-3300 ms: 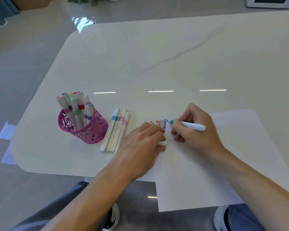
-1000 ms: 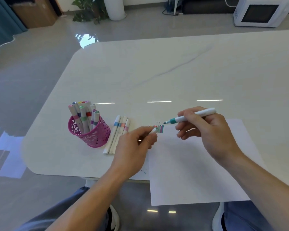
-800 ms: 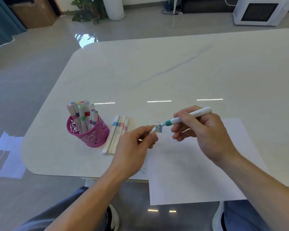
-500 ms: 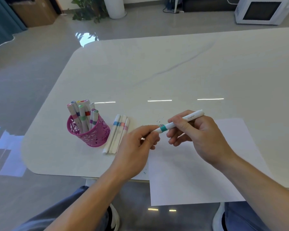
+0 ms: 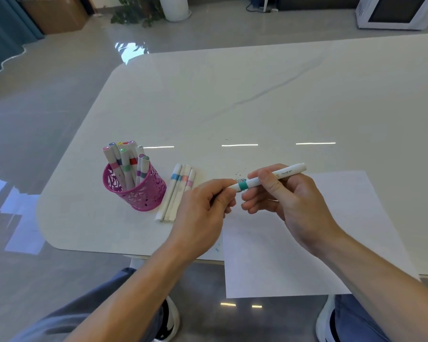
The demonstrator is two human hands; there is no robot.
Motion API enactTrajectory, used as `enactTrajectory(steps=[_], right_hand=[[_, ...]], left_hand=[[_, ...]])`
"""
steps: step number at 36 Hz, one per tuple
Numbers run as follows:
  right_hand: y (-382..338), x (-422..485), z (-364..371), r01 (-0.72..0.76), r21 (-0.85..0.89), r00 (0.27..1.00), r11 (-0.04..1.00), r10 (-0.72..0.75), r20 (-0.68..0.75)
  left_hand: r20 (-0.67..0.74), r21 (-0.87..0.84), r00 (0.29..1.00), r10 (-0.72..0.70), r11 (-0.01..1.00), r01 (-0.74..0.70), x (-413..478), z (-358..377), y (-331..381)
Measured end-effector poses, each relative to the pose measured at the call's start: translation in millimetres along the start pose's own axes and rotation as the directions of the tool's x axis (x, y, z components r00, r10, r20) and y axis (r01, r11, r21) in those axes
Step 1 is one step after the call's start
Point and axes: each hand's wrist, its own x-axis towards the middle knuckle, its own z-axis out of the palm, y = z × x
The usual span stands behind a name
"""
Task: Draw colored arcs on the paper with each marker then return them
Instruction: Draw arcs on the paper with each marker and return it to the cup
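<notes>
My right hand (image 5: 286,202) grips a white marker with a teal band (image 5: 269,178), held above the paper's top left corner. My left hand (image 5: 204,211) pinches the marker's cap end, which sits pressed onto the marker. The white paper (image 5: 307,243) lies under both hands, hanging over the table's front edge. A bit of the colored arcs (image 5: 241,180) shows just behind the marker. A pink mesh cup (image 5: 136,191) at the left holds several markers. Three capped markers (image 5: 177,193) lie side by side between the cup and my left hand.
The white marble table (image 5: 257,107) stretches far back and right. Small ink specks (image 5: 240,171) dot it near the paper's corner. Beyond the table are a plant pot (image 5: 176,7), a cardboard box (image 5: 57,13) and a white appliance (image 5: 398,12) on the floor.
My right hand lifted the teal marker off the paper. My left hand brought the cap to its tip and pushed it on, so the tip is now covered.
</notes>
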Motion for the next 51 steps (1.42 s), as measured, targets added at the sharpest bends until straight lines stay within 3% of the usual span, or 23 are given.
enactTrajectory(steps=[4,8,13,18,24,28,33,41,44,51], right_hand=[[-1.4,2.3,-0.1,-0.076,0.033,0.997,0.997,0.075,0.021],[-7.1,5.6,-1.0,-0.102,0.051,0.994,0.993,0.099,0.051],[-3.9,8.1,-0.8,-0.131,0.053,0.984,0.99,0.136,-0.115],[1.7,12.7,-11.4,-0.198,-0.085,0.958,0.977,0.174,-0.229],[11.3,16.1,-18.1,-0.321,-0.35,0.944,0.88,0.269,-0.191],[20.1,16.1,-16.9,-0.271,-0.575,0.962,0.772,0.246,-0.122],[22.4,18.7,-19.1,-0.26,-0.581,0.964,0.771,0.238,-0.115],[22.8,19.2,-18.5,-0.246,-0.598,0.968,0.763,0.224,-0.114],[22.9,18.7,-18.3,-0.243,-0.602,0.969,0.761,0.221,-0.113],[21.5,17.9,-20.9,-0.219,-0.597,0.973,0.772,0.22,-0.071]], left_hand=[[0.031,0.025,1.0,-0.004,1.0,0.003,3.4,-5.2,2.6],[-0.009,-0.141,0.999,-0.042,0.989,0.04,6.2,-11.2,4.4],[-0.157,-0.335,0.985,-0.067,0.942,0.01,8.3,-18.7,9.2],[-0.311,-0.383,0.948,-0.068,0.922,-0.059,12.1,-28.2,15.4],[-0.499,-0.203,0.866,0.023,0.969,-0.143,9.5,-44.7,20.0],[-0.595,0.039,0.791,0.141,0.988,-0.147,5.1,-61.8,18.6],[-0.658,0.222,0.698,0.282,0.959,-0.178,3.2,-84.3,15.7],[-0.73,0.255,0.595,0.335,0.942,-0.217,2.2,-104.1,13.8],[-0.707,0.321,0.618,0.343,0.935,-0.152,3.0,-107.1,7.9],[-0.58,0.355,0.799,0.158,0.932,0.073,4.6,-103.3,-7.6]])
